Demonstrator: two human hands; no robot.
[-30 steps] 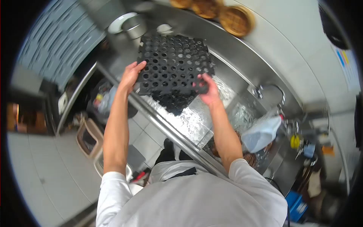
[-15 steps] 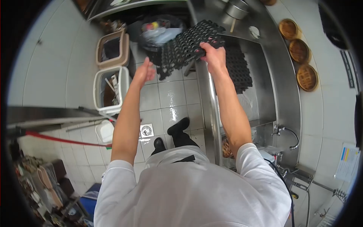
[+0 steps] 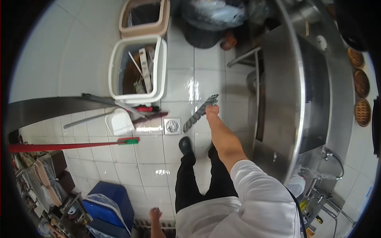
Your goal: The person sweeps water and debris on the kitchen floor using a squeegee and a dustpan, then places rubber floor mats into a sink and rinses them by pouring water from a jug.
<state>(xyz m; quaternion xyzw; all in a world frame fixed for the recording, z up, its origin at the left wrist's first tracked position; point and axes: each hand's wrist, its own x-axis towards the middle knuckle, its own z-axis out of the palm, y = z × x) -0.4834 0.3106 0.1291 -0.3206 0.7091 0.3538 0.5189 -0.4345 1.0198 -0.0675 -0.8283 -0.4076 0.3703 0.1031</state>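
My right hand [image 3: 212, 110] is closed on one end of a black rubber floor mat [image 3: 195, 119] with holes through it. The mat appears nearly edge-on and slants down to the left over the tiles, its lower end close to the square floor drain [image 3: 172, 126]. Low in the view, my left hand [image 3: 155, 214] hangs away from the mat beside my body. Its fingers look curled in, and nothing shows in them.
Wet white floor tiles [image 3: 180, 85] surround my feet. A white bin [image 3: 160, 75] with waste stands ahead left, near a white dustpan [image 3: 120, 122]. On the right runs a steel sink counter [image 3: 278, 103]. A blue bin [image 3: 115, 196] stands lower left.
My view has turned left and down. My right hand has brought the mat from beside the sink to over the floor near the drain. My left hand has dropped back toward my side.
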